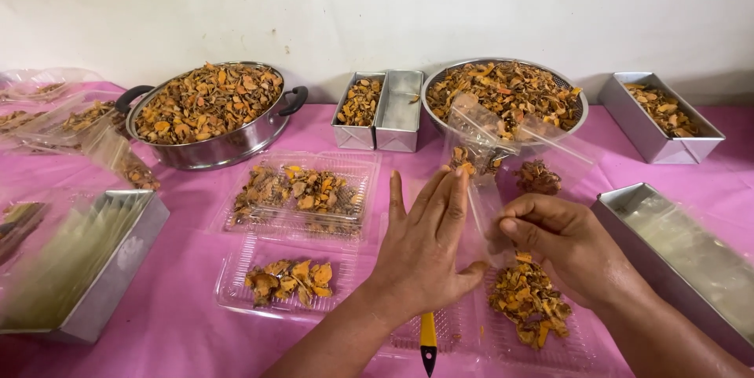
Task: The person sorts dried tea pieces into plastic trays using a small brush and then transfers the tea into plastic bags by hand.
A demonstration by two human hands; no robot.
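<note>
Head view, near edge first.

— What lies closest?

— Yellow-handled tool (pixel 428 343), black tip toward the viewer, long axis running near to far; beside it a clear tray (pixel 550 350) with a heap of dried orange pieces (pixel 528 303).

— Hands?

— Left hand (pixel 424 248) flat, fingers straight and together, pointing away, pressed to the side of a clear plastic bag (pixel 481 189); right hand (pixel 561 240) curled, thumb and fingers pinching the bag's lower edge; bag stands roughly upright between the hands, long axis near to far, mouth opening at the far end, some orange pieces inside near the top.

— Middle ground?

— Two more clear trays (pixel 302 197) left of the hands, each with pieces; steel loaf tin (pixel 118 268) far left; another steel tin (pixel 683 252) at right; all on a pink tablecloth (pixel 188 323).

— Farthest?

— Handled steel pot (pixel 208 111) heaped full; twin small tins (pixel 381 111); colander (pixel 506 95) heaped full behind the bag; tin (pixel 656 115) at far right, partly filled; white wall behind.
</note>
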